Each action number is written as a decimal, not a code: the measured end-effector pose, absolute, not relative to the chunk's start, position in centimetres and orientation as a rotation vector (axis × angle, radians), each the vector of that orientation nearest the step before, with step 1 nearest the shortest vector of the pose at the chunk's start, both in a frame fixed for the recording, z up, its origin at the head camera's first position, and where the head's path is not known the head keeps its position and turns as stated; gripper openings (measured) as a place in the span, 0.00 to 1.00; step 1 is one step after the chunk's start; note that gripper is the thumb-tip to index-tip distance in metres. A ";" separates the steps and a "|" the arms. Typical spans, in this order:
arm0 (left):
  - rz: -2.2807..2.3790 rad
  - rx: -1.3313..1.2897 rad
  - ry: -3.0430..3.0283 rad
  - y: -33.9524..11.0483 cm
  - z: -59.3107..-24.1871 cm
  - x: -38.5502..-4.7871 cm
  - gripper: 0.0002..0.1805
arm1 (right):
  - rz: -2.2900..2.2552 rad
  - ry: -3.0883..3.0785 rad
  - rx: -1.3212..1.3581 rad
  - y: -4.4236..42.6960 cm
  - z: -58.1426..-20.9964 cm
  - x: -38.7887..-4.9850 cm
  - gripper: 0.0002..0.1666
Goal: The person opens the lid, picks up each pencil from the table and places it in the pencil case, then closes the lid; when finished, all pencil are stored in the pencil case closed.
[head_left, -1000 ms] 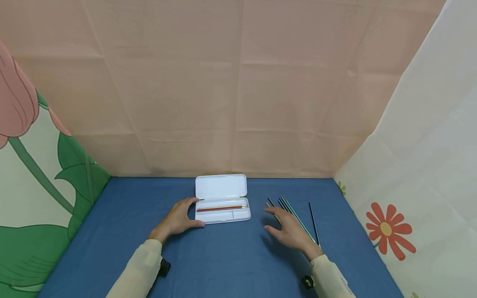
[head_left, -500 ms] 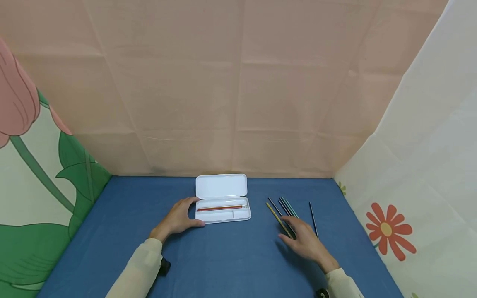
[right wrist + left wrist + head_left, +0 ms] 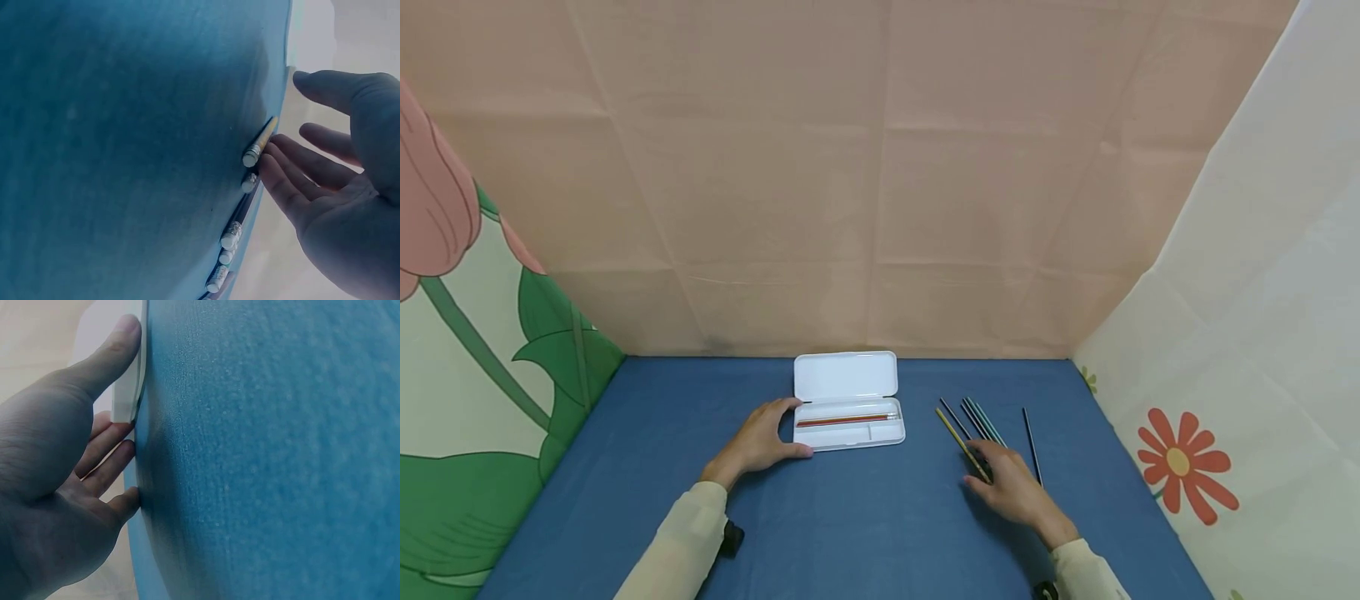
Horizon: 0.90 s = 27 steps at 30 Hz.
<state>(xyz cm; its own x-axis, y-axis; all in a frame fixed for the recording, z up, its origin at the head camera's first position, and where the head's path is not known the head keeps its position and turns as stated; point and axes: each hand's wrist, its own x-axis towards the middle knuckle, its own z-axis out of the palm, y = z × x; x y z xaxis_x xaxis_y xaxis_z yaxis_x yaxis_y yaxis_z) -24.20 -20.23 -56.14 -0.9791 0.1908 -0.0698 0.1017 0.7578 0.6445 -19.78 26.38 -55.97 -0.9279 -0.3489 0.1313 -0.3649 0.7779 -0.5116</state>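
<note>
An open white case (image 3: 846, 377) lies on the blue cloth, with red and orange pencils (image 3: 841, 420) in its tray. My left hand (image 3: 756, 442) grips its left end; the left wrist view shows the thumb of that hand (image 3: 56, 444) on the case (image 3: 128, 394), fingers behind. To the right, my right hand (image 3: 1011, 487) is low over the near ends of several loose pencils. In the right wrist view, fingertips of that hand (image 3: 362, 212) are at the yellow pencil (image 3: 264, 139), thumb apart, nothing pinched.
Dark and green pencils (image 3: 981, 417) lie beside the yellow one, fanned out. A separate dark pencil (image 3: 1032, 442) rests farther right. Behind the blue cloth (image 3: 865, 517) rises a beige sheet (image 3: 880, 208), with patterned sheets at both sides.
My right hand has moved right and toward the near edge, down to the pencils' near ends, uncovering more of the yellow pencil. The left hand and case have stayed put.
</note>
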 end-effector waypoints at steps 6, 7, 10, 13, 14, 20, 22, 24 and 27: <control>1.022 0.234 2.826 -20.3 -56.4 -24.3 0.57 | 0.783 -2.933 0.641 26.3 -56.3 -19.9 0.31; 1.023 0.234 2.827 -20.3 -56.4 -24.3 0.57 | 0.782 -2.938 0.643 26.3 -56.4 -19.9 0.31; 1.025 0.238 2.828 -20.3 -56.4 -24.3 0.57 | 0.788 -2.950 0.641 26.2 -56.4 -19.9 0.30; 1.026 0.235 2.828 -20.3 -56.4 -24.3 0.57 | 0.803 -2.961 0.647 26.1 -56.4 -20.0 0.29; 1.027 0.235 2.828 -20.3 -56.4 -24.3 0.57 | 0.804 -2.965 0.651 26.1 -56.4 -20.0 0.28; 1.028 0.229 2.826 -20.2 -56.3 -24.2 0.57 | 0.825 -2.989 0.657 25.9 -56.2 -20.1 0.27; 1.030 0.229 2.827 -20.2 -56.3 -24.2 0.57 | 0.840 -3.003 0.653 25.8 -56.1 -20.2 0.26; 1.028 0.229 2.828 -20.2 -56.3 -24.2 0.57 | 0.853 -3.020 0.651 25.8 -56.1 -20.2 0.25; 1.029 0.229 2.827 -20.2 -56.3 -24.2 0.57 | 0.864 -3.028 0.667 25.7 -56.0 -20.2 0.22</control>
<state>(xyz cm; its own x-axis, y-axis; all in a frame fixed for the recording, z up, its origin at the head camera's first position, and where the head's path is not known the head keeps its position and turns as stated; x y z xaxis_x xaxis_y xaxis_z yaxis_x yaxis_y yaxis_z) -24.18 -20.24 -56.27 -0.9809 0.1838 -0.0644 0.0994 0.7567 0.6461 -20.16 25.71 -56.04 -0.9113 -0.4099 0.0383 -0.3684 0.7705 -0.5202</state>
